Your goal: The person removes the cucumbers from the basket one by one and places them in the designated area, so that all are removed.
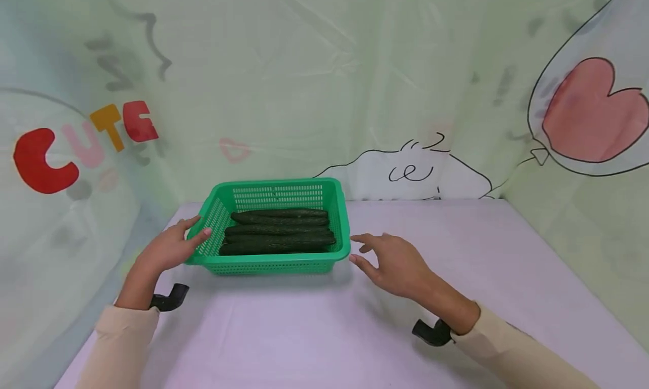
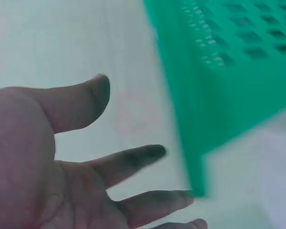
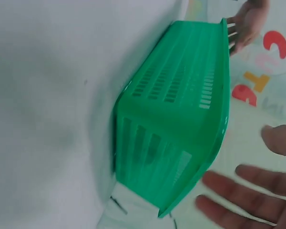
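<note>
A green plastic basket (image 1: 284, 259) with slotted walls stands on the table near the back cloth. Inside it several long dark green cucumbers (image 1: 279, 242) lie side by side. My left hand (image 1: 169, 245) is at the basket's left rim, thumb and fingers spread apart; in the left wrist view its fingertips come right up to the green rim. At the opposite end, my right hand (image 1: 398, 265) has its fingertips close to the right rim, fingers loosely bent and the thumb apart. In the right wrist view those fingers (image 3: 248, 191) are beside the rim, not curled round it.
A pale lilac cloth covers the table (image 1: 304, 332). Behind and at both sides hangs a printed curtain (image 1: 284, 96) with letters and a heart balloon. Each wrist carries a black strap piece (image 1: 172, 298) below the hand.
</note>
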`<state>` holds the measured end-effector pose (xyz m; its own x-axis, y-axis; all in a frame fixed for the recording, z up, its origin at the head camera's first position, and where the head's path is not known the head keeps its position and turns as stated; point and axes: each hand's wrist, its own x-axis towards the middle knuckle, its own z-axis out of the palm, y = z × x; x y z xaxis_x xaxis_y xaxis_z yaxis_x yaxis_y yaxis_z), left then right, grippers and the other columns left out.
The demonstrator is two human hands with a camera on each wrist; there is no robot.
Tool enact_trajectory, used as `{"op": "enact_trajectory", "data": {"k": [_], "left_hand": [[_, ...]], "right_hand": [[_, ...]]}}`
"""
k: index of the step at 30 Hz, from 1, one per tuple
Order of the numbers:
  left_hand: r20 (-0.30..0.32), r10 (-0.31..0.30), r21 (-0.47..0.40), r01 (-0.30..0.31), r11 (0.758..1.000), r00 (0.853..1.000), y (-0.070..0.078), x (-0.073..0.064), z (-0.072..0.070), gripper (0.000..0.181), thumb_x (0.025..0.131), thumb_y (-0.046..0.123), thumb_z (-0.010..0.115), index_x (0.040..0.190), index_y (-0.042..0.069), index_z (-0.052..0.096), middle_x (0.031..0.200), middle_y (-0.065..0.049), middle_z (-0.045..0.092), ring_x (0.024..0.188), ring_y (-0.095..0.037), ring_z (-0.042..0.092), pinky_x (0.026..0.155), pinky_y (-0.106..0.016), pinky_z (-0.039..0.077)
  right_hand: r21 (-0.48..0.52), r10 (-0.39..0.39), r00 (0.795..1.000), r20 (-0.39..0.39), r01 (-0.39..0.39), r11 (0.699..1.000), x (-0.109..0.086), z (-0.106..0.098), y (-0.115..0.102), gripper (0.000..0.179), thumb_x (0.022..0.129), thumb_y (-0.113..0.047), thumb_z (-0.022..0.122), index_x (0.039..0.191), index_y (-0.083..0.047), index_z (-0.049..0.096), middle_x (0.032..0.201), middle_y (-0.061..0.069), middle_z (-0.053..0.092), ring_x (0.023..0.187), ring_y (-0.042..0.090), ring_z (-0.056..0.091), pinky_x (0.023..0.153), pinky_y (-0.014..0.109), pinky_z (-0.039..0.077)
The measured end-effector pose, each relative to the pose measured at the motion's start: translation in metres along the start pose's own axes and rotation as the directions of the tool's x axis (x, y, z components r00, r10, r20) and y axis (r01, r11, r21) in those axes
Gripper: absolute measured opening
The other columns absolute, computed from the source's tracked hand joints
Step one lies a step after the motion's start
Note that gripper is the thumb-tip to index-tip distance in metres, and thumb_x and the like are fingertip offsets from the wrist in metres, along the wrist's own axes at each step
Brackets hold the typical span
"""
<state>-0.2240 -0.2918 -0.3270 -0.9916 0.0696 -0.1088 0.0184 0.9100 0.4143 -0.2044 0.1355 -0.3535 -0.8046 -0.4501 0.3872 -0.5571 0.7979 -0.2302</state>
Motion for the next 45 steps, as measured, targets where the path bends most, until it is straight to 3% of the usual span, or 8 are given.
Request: {"op": "enact_trajectory", "data": {"k": [2,8,13,19,23,27,36,45], "left_hand": [[0.029,-0.017,-0.087,0.020,0.996,0.999,-0.013,0.009,0.001,0.079,0.102,0.057,0.038,0.157,0.003,0.019,0.156,-0.035,0.021,0.141,-0.058,0.020,0.107,-0.073,0.027],[0.022,-0.024,-0.351,0.031,0.936,0.999,-0.032,0.043,0.018,0.069,0.104,0.045,0.044,0.160,0.018,0.013,0.163,-0.027,0.011,0.148,-0.052,0.011,0.112,-0.071,0.022],[0.001,-0.018,-0.418,0.017,0.908,1.000,-0.027,0.064,0.025,0.064,0.105,0.040,0.044,0.160,0.018,0.018,0.164,-0.024,0.009,0.149,-0.049,0.011,0.114,-0.070,0.021],[-0.043,0.011,-0.406,-0.028,0.914,0.999,-0.029,0.079,0.024,0.055,0.106,0.027,0.044,0.157,0.015,0.028,0.163,-0.024,0.015,0.147,-0.049,0.017,0.113,-0.068,0.025],[-0.056,0.024,-0.422,-0.046,0.905,0.998,-0.035,0.078,0.025,0.054,0.105,0.019,0.046,0.157,0.020,0.029,0.164,-0.022,0.014,0.147,-0.049,0.017,0.112,-0.069,0.025],[-0.060,-0.006,-0.434,-0.021,0.901,0.998,-0.042,0.072,0.027,0.055,0.105,0.019,0.047,0.157,0.023,0.029,0.164,-0.022,0.012,0.147,-0.050,0.016,0.111,-0.071,0.025],[-0.080,-0.010,-0.440,-0.026,0.898,0.997,-0.043,0.064,0.031,0.055,0.105,0.020,0.047,0.157,0.022,0.029,0.164,-0.022,0.011,0.147,-0.051,0.017,0.111,-0.070,0.026],[-0.079,-0.009,-0.441,-0.026,0.897,0.997,-0.041,0.063,0.029,0.055,0.105,0.020,0.047,0.157,0.020,0.029,0.164,-0.024,0.010,0.146,-0.052,0.016,0.111,-0.070,0.024]], "right_hand": [[0.018,-0.077,0.995,-0.068,0.078,0.997,0.006,0.000,-0.006,0.030,0.089,-0.029,0.073,0.115,-0.013,0.071,0.092,-0.003,0.076,0.086,0.020,0.069,0.072,0.036,0.056],[0.098,-0.222,0.970,-0.103,0.232,0.968,0.035,0.008,-0.030,0.018,0.090,-0.021,0.073,0.106,-0.014,0.073,0.089,-0.005,0.070,0.089,0.014,0.064,0.069,0.028,0.053],[0.196,-0.220,0.975,-0.033,0.223,0.955,0.066,0.024,-0.041,0.015,0.091,-0.010,0.070,0.106,-0.012,0.072,0.095,0.000,0.070,0.089,0.015,0.065,0.073,0.026,0.053],[0.230,-0.140,0.982,0.130,0.107,0.967,0.100,0.047,-0.046,0.025,0.088,-0.010,0.074,0.113,-0.011,0.071,0.105,0.007,0.068,0.098,0.020,0.065,0.079,0.031,0.055],[0.219,-0.073,0.970,0.231,0.021,0.975,0.121,0.065,-0.052,0.030,0.088,-0.017,0.076,0.117,-0.014,0.070,0.112,0.006,0.068,0.105,0.020,0.063,0.084,0.034,0.055],[0.150,-0.103,0.952,0.287,0.062,0.987,0.133,0.082,-0.060,0.030,0.088,-0.022,0.076,0.117,-0.015,0.070,0.114,0.004,0.069,0.106,0.019,0.064,0.085,0.031,0.055],[0.098,-0.086,0.959,0.268,0.062,0.993,0.133,0.091,-0.062,0.022,0.087,-0.022,0.077,0.109,-0.017,0.074,0.107,0.003,0.070,0.100,0.018,0.065,0.084,0.030,0.055],[0.114,-0.004,0.919,0.394,-0.044,0.993,0.132,0.091,-0.061,0.035,0.086,-0.024,0.078,0.118,-0.017,0.068,0.119,0.006,0.067,0.109,0.021,0.064,0.089,0.036,0.055]]}}
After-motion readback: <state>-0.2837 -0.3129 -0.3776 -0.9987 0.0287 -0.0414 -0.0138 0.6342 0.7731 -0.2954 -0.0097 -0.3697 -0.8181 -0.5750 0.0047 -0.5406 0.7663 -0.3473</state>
